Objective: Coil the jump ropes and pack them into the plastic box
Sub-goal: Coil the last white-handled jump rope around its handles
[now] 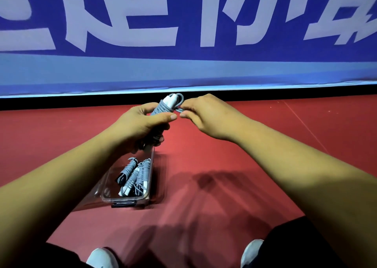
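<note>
Jump rope, grey cord wound round white handles: held in the air above the far end of the plastic box, not yet packed.

Left hand: fingers curled round the middle of the bundle, thumb pressed across the front.
Right hand: at the top of the bundle, fingertips pinching a grey loop of cord beside the white handle end. Loop tucked under a wrap or loose: cannot tell.

Box: clear, open, on the red floor, directly below the left wrist. Holds coiled ropes lying lengthwise, close together. Count unclear, looks like 3 or 4.

Step judged: securing the last turn before packing.

Possible failures from here:
1. Slip of the loop out of the pinch, followed by spring-back and loosening of the top wraps. Likely cause: stiff cord, very small hold.
2. Easing of the left grip before the end is locked, with the same result across the whole coil.
3. Poor fit on lowering: little free room beside the packed bundles, so a risk of landing crosswise or catching on the rim.
4. Nudge of the box by the left forearm, given how close above it hangs.
</note>
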Demonstrator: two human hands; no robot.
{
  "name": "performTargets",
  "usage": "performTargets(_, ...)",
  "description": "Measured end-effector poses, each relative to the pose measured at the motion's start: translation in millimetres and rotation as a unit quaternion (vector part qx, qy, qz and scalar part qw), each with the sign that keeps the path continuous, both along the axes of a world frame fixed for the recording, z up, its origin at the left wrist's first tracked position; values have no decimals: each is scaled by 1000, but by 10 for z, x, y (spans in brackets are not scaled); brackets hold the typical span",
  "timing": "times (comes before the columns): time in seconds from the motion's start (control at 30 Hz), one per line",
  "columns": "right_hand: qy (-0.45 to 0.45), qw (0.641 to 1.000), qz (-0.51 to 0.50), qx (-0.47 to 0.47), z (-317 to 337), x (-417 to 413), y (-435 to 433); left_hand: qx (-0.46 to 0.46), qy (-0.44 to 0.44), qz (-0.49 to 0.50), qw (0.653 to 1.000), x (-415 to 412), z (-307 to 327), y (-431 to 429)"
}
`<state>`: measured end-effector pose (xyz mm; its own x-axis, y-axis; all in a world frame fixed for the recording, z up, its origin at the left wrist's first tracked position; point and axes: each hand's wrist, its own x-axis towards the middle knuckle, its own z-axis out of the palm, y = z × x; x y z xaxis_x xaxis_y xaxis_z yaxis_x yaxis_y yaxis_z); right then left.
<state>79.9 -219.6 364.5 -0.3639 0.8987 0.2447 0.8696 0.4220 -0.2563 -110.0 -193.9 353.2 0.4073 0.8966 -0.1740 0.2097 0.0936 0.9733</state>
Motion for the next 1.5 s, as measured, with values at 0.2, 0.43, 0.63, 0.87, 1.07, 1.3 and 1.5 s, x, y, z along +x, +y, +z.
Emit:
performTargets(0.2, -182, 972, 5, 147, 0, -106, -108, -79, 76, -17, 994, 26, -51, 69)
performTargets(0.43, -210, 971, 107, -40, -109, -231, -197, 80, 339, -183, 919, -140, -132, 102)
performTargets(0.63, -28, 983, 78, -166, -74, -146, -120, 433, 529, -209, 699, -143, -179, 131)
performTargets(0.87, 233, 931, 24, -279, -123, -31, -37, 611, 489, -135, 608, -124, -208, 74)
performTargets(1.07, 445, 810, 53, -378, -80, 120, -36, 623, 401, -123, 660, -87, -149, 55)
performTargets(1.3, 319, 925, 9, -207, -72, 82, 21, 341, 156, -105, 921, -41, -129, -95)
performTargets(1.5, 336, 920, -45, -196, -82, 45, 28, 142, -73, -75, 984, 68, -114, -168)
